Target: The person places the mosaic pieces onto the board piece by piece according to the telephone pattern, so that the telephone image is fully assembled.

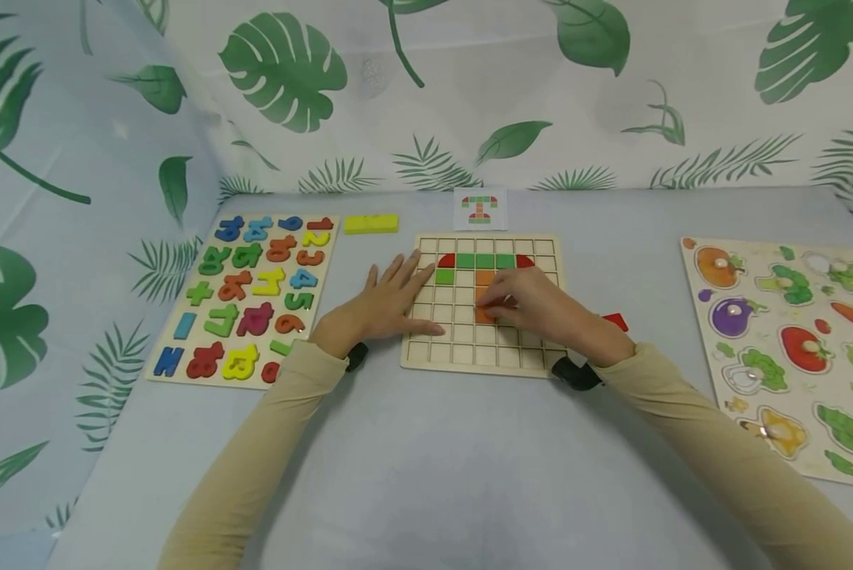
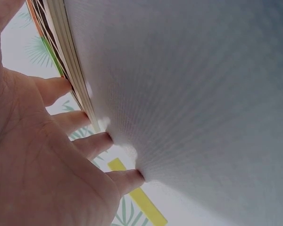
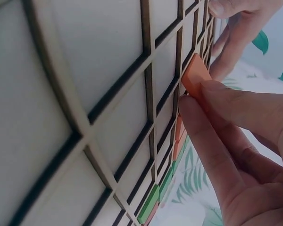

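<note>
A wooden grid board (image 1: 437,355) lies in the middle of the table. Along its upper part runs a row of green square tiles (image 1: 485,260) with a rounded red tile (image 1: 447,260) at the left end and another at the right. Below them sit a green tile (image 1: 444,277) and a column of orange tiles (image 1: 484,277). My right hand (image 1: 540,305) pinches an orange square tile (image 3: 196,75) between thumb and fingers, tilted at a grid cell. Fingers spread, my left hand (image 1: 387,305) rests on the board's left edge.
Behind the board stands a pattern card (image 1: 480,209). A yellow block (image 1: 371,224) and a number puzzle (image 1: 327,237) are at left. At right lies a vegetable puzzle (image 1: 704,317). A red piece (image 1: 616,321) shows beside my right wrist.
</note>
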A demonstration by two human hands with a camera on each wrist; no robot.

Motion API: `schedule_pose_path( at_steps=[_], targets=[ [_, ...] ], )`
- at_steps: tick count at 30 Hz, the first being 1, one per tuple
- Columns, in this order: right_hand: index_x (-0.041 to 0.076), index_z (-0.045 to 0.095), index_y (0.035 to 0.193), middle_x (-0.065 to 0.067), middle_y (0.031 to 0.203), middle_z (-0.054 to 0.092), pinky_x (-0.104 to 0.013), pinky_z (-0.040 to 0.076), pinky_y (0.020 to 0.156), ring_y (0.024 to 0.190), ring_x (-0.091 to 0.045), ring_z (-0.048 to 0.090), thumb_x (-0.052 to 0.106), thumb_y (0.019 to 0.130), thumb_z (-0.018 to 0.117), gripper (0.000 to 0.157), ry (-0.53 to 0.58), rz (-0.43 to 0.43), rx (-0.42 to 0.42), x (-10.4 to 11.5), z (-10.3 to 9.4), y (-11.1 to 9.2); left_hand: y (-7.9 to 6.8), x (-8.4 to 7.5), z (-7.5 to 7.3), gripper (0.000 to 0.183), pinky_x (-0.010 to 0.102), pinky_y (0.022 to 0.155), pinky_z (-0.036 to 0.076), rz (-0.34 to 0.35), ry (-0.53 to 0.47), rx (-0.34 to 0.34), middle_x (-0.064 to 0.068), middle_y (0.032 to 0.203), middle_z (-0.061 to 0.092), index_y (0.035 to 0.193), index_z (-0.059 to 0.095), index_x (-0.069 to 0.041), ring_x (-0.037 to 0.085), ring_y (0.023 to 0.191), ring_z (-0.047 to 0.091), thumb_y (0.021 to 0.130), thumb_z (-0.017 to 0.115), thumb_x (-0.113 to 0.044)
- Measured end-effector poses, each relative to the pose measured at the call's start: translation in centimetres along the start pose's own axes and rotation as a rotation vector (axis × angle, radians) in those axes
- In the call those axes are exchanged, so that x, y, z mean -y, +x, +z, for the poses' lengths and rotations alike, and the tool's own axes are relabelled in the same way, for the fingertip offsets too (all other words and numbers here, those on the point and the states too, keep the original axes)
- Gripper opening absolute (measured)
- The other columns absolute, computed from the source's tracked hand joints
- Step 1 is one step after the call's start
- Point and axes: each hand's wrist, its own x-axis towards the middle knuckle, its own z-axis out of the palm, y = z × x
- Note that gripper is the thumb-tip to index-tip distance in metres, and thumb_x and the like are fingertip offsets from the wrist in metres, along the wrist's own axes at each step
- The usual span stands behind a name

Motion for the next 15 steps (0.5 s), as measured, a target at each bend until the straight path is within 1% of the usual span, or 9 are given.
schedule_pose_path(
  at_steps=[5, 11, 15],
  targets=[
    [-0.005, 0.082, 0.099, -0.012, 0.093, 0.075, -0.039, 0.059, 0.074, 0.085, -0.026, 0.070, -0.008, 0.086, 0.081, 0.014, -0.032, -0.007, 0.007, 0.30, 0.04, 0.14, -0.03, 0.06, 0.02, 0.107, 0.063, 0.123, -0.010, -0.001, 0.005, 0.002, 0.009, 0.174, -0.017, 0.170, 0.002, -0.017, 0.034, 0.160, -0.016, 0.097, 0.063, -0.065],
    [-0.006, 0.081, 0.098, -0.013, 0.093, 0.075, -0.039, 0.060, 0.076, 0.086, -0.027, 0.071, -0.009, 0.086, 0.080, 0.013, -0.058, 0.017, 0.019, 0.54, 0.20, 0.27, 0.04, 0.21, 0.09, 0.107, 0.063, 0.123, -0.010, 0.000, 0.008, 0.001, 0.008, 0.174, -0.017, 0.170, 0.002, -0.018, 0.033, 0.160, -0.015, 0.097, 0.063, -0.065],
    [-0.007, 0.081, 0.097, -0.014, 0.093, 0.075, -0.039, 0.061, 0.077, 0.087, -0.028, 0.071, -0.011, 0.085, 0.080, 0.013, -0.064, 0.018, 0.020, 0.70, 0.27, 0.23, 0.12, 0.20, 0.11, 0.107, 0.063, 0.123, -0.010, 0.004, 0.014, 0.000, 0.009, 0.175, -0.016, 0.170, 0.002, -0.018, 0.033, 0.160, -0.015, 0.097, 0.063, -0.065]
  ],
)
